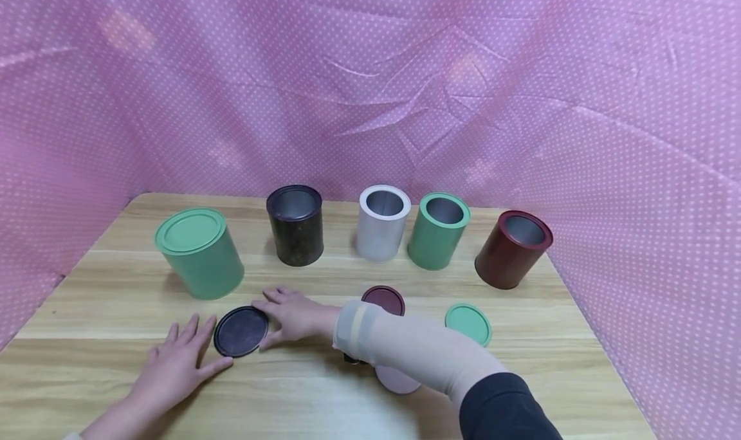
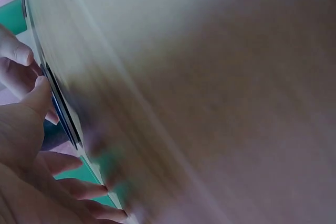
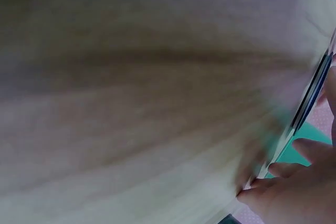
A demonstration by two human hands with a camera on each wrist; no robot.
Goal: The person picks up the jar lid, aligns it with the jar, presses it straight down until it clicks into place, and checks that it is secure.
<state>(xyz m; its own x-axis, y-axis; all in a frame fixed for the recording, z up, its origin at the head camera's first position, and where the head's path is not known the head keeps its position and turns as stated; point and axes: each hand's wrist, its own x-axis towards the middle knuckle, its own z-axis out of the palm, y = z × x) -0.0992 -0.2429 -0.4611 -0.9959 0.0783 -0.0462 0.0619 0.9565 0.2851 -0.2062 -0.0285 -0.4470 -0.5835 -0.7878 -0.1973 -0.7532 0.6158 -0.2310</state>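
Observation:
A round black lid (image 1: 240, 332) lies on the wooden table between the two hands. My left hand (image 1: 176, 363) rests at its left side, fingers spread, thumb and index fingertips right at the rim. On the opposite side is my right hand (image 1: 295, 314), its thumb and forefinger straddling the right edge with the other fingers stretched out loosely. Seen from the left wrist, the lid (image 2: 62, 108) shows edge-on beside the left thumb; the right wrist view has the same thin dark edge (image 3: 313, 93) beside the right fingers.
Behind the hands stand a lidded green can (image 1: 202, 260) and open cans: black (image 1: 298, 237), white (image 1: 379, 235), green (image 1: 437, 240) and dark red (image 1: 509, 260). A dark red lid (image 1: 383, 297) and a pale lid (image 1: 397, 381) lie partly under the right forearm; a green lid (image 1: 468, 324) is further right.

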